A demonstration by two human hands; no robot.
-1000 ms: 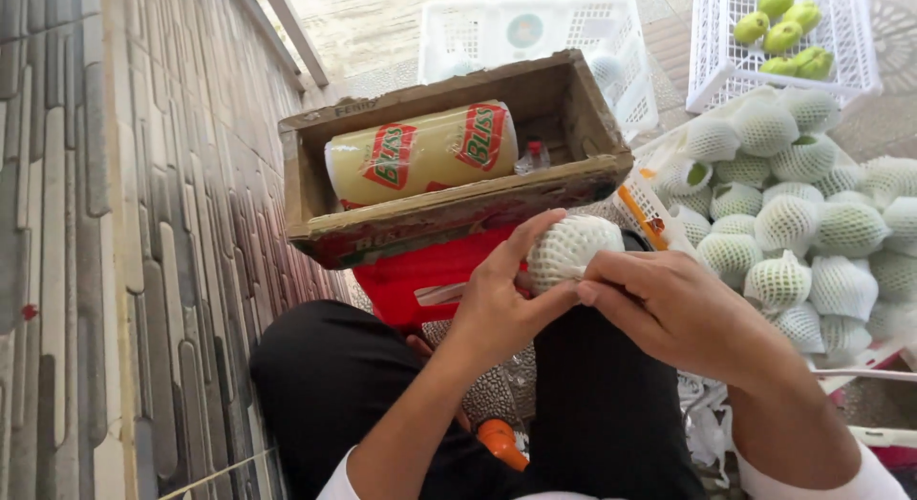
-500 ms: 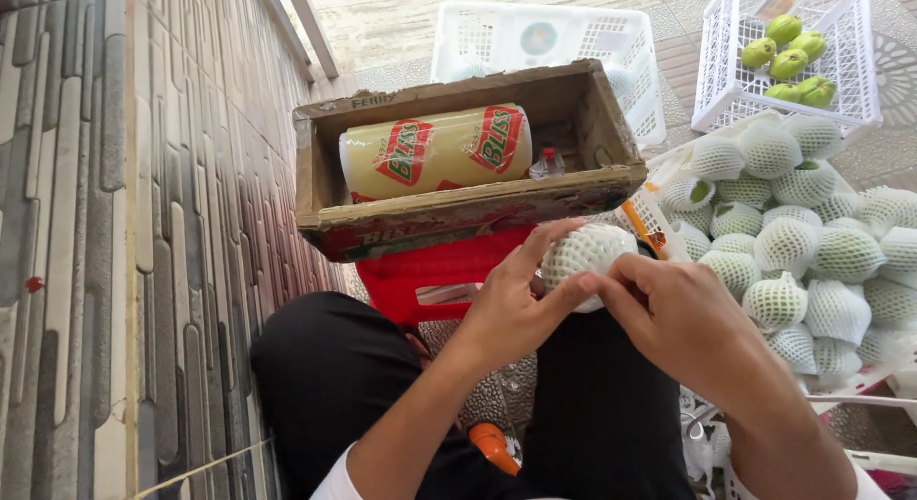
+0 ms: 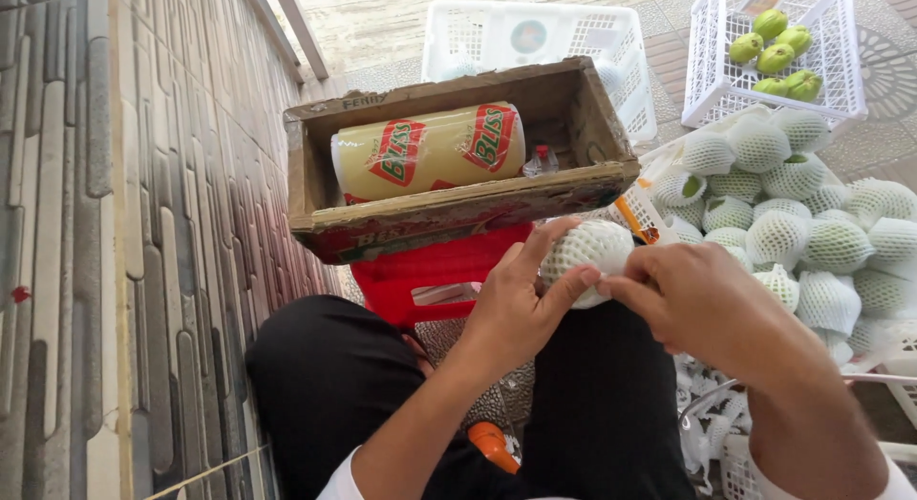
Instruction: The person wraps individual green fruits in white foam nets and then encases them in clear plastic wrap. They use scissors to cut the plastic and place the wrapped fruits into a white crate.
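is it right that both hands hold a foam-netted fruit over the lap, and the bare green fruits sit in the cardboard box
Not quite. In the head view the bare green fruits sit in the white plastic crate, not the cardboard box. Left hand and right hand do hold the foam-netted fruit over the lap.

Soft white foam netting on the fruit, rough worn cardboard box, glossy plastic-wrapped roll, smooth white plastic crates, matt ribbed wall tiles.

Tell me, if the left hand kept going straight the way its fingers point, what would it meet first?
The left hand already touches the net-wrapped fruit; past it, probably the pile of wrapped fruits, though depth is unclear.
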